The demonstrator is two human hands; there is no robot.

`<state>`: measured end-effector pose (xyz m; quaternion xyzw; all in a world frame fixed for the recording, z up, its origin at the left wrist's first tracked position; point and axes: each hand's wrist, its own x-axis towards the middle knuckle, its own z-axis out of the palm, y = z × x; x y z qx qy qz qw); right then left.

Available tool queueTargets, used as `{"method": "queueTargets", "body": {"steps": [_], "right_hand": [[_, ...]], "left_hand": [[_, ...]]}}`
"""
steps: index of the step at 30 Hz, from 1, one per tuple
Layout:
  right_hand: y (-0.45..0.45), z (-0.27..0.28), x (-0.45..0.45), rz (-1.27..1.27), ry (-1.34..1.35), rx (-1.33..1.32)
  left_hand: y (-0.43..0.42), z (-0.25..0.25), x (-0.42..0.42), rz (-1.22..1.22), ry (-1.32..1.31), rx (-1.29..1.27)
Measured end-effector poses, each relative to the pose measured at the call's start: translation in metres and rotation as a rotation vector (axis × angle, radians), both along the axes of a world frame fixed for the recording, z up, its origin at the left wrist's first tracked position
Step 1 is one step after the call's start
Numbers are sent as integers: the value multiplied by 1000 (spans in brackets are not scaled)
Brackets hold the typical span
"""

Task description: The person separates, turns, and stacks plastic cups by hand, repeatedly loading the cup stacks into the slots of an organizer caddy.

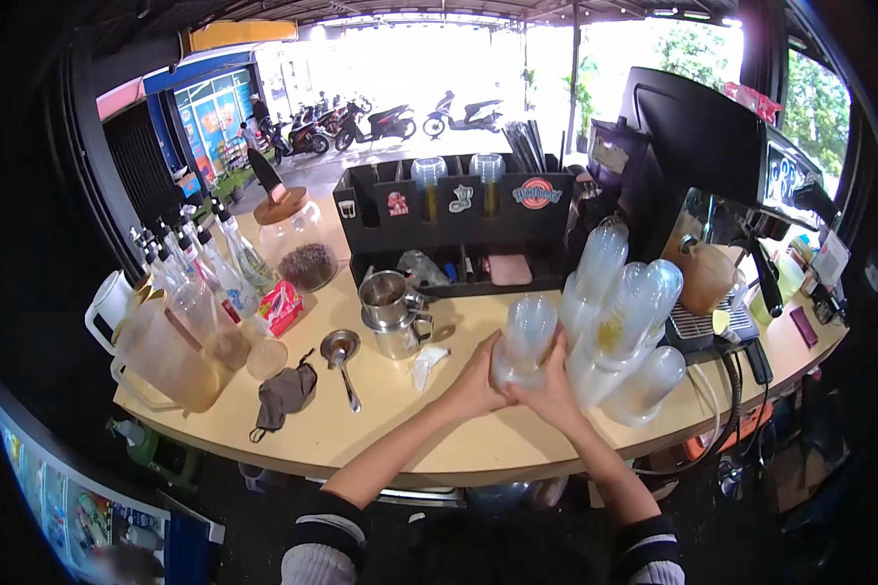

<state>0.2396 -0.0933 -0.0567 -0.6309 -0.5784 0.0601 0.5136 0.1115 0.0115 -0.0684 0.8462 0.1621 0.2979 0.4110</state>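
Between my two hands is a short stack of upside-down clear plastic cups point(531, 330), low over the counter's front half. My left hand point(478, 378) wraps its left side, and my right hand point(554, 387) closes on the right side. Whether the stack rests on the counter I cannot tell. Just right of my right hand stand several taller stacks of cups point(618, 327), also upside down. A crumpled white tissue point(427, 367) lies left of my left hand, near a metal phin coffee filter point(390, 310) with a cup under it.
A black organizer point(458, 229) stands at the back of the wooden counter point(419, 439). Syrup bottles, plastic pitchers point(161, 361), a jar of coffee beans point(302, 249), a spoon point(347, 375) and a dark face mask point(286, 395) are left. An espresso machine point(712, 185) is right, cables below.
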Motion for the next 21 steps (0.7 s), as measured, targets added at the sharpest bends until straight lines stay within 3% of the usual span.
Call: {"method": "queueTargets", "body": {"steps": [4,11,16,20,21], "right_hand": [[9,11,2,45,100,-34],[10,16,7,90,139,14],[13,35,5,36,89,135],[6,69,0,70,39,191],[5,77,-1,78,-93,247]], "left_hand": [[-12,11,11,125,-57,-135],[-11,-2,11,193,-91,-46],[-17,5,10,34,-175,-234],[-5,-1,7,-17,-163,-187],[-4,2,4,35,-174,-200]]}}
